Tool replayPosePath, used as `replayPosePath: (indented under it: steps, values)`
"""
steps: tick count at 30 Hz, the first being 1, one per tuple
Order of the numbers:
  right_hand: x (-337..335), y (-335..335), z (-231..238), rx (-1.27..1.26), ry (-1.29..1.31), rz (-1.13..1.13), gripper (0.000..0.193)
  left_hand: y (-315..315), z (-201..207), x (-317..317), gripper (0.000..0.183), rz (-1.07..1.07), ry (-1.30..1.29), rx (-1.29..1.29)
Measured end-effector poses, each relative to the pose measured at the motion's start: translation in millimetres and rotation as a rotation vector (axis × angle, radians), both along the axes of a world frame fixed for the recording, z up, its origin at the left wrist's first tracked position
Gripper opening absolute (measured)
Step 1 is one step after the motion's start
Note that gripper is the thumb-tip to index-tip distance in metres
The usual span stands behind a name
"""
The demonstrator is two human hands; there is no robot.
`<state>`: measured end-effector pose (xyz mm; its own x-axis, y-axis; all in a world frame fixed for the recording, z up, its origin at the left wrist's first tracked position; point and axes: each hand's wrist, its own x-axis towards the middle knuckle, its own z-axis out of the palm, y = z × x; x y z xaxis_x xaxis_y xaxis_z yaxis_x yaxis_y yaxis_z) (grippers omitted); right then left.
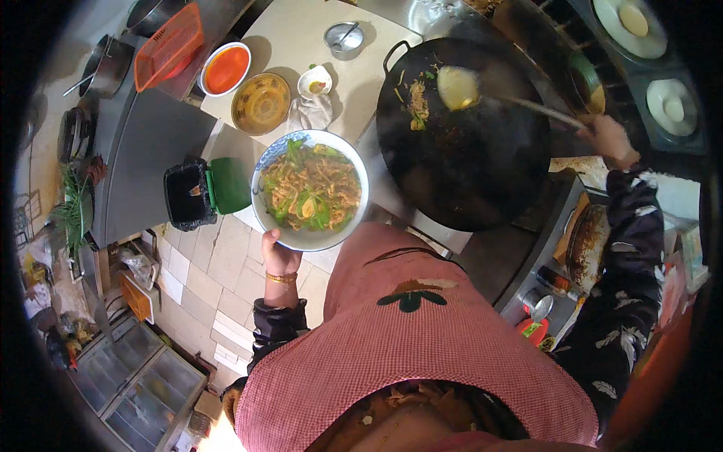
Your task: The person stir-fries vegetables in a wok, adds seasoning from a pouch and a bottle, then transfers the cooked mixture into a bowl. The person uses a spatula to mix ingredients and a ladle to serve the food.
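Observation:
My left hand [280, 255] is closed on the lower rim of a blue-and-white bowl [320, 241], thumb at the edge. Stir-fried meat strips with green pepper pieces [310, 187] fill the bowl, just left of the wok. My right hand [607, 140] is wrapped round the long handle of a ladle [538, 108]. The ladle's pale, wide scoop rests over the far part of the black wok [471, 169], with something yellowish on it. Beside the scoop, a small strip of food scraps [419, 105] sticks to the wok.
On the pale counter [294, 30] stand a bowl of red sauce [226, 69], a brown bowl [260, 104], a small white dish [314, 80], a cloth [309, 111] and a metal cup [344, 41]. A lined bin [188, 194] with a green lid is at left. Seasonings stand at right.

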<state>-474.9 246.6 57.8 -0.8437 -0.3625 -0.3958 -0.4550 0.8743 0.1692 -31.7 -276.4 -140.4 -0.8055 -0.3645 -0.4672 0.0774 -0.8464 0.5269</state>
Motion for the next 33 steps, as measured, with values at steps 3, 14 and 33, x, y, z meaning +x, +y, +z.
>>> replayPosePath:
  steps: [3, 14, 33]
  values:
    - [-30.1, -4.1, 27.3, 0.187, 0.209, -0.025, 0.030, -1.5, -2.1, 6.8, 0.073, -0.003, -0.051, -0.041]
    - [-24.9, -33.0, -7.2, 0.148, 0.222, 0.291, 0.038, 0.4, -14.4, 4.8, 0.067, -0.049, -0.034, 0.022]
    - [-42.9, -52.4, 28.8, 0.136, 0.281, 0.311, 0.035, 5.8, -8.5, 0.3, 0.076, -0.117, -0.055, -0.015]
